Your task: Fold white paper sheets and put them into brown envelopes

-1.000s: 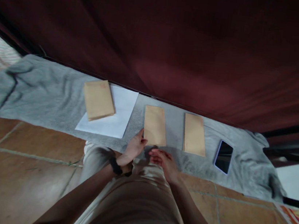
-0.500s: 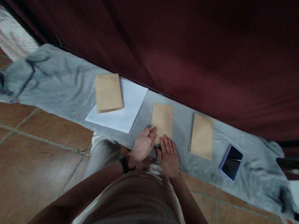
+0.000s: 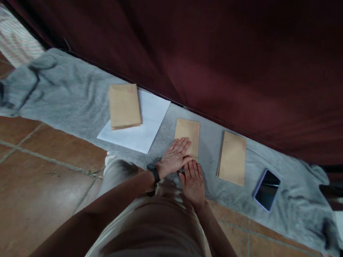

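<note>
A brown envelope (image 3: 188,131) lies on a grey cloth (image 3: 74,99) spread on the floor. My left hand (image 3: 176,155) rests flat on the near half of this envelope, fingers together and stretched out. My right hand (image 3: 193,178) lies flat beside it at the envelope's near edge, palm down. Neither hand grips anything. A black watch (image 3: 153,173) sits on my left wrist.
A second brown envelope stack (image 3: 233,157) lies to the right, then a dark phone (image 3: 266,189). To the left, another brown envelope stack (image 3: 124,105) sits on a white sheet (image 3: 146,129). A dark red curtain (image 3: 220,46) hangs behind. Brown floor tiles (image 3: 20,176) lie in front.
My left hand slid forward from the envelope's left edge onto its surface and flattened. My right hand turned palm down at its near edge. The view shifted slightly.
</note>
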Demonstrator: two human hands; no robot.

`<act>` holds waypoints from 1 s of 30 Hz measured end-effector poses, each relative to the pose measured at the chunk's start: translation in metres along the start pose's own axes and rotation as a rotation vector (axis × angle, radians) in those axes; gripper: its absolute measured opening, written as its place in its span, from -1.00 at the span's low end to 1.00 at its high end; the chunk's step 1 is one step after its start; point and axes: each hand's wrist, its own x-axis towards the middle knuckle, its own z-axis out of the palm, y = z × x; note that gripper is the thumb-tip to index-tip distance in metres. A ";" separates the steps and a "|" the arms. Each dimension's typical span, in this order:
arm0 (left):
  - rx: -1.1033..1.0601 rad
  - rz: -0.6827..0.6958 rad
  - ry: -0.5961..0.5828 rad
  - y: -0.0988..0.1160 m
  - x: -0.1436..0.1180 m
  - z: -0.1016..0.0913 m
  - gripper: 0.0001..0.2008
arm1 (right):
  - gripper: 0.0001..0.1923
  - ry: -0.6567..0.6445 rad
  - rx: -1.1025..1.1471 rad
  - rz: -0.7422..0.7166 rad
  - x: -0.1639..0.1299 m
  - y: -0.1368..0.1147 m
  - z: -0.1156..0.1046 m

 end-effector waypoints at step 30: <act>0.026 0.064 -0.091 -0.027 0.104 -0.002 -0.37 | -0.40 0.033 -0.006 -0.016 0.004 -0.003 -0.002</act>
